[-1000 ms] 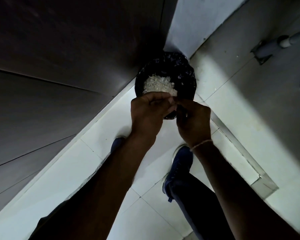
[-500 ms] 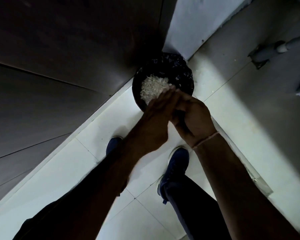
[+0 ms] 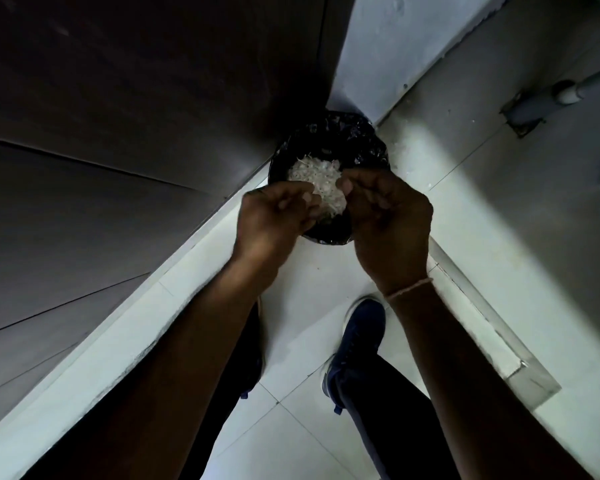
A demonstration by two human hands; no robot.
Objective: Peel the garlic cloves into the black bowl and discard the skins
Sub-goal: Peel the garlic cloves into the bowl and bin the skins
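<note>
A round bin lined with a black plastic bag stands on the floor in the corner. A pale heap of garlic skins lies inside it. My left hand hovers over the bin's near left rim, fingers loosely curled, with nothing visible in it. My right hand hovers over the near right rim, a thin band at its wrist, and also looks empty. The two hands are a short gap apart, and both are motion-blurred. No black bowl or garlic cloves are in view.
Dark cabinet panels fill the left side. A pale wall rises behind the bin. My blue shoes stand on white floor tiles. A metal floor strip runs along the right, and a grey pipe sits at upper right.
My hands were pressed together over the bin's near rim. They have now separated, one to each side, over the skins.
</note>
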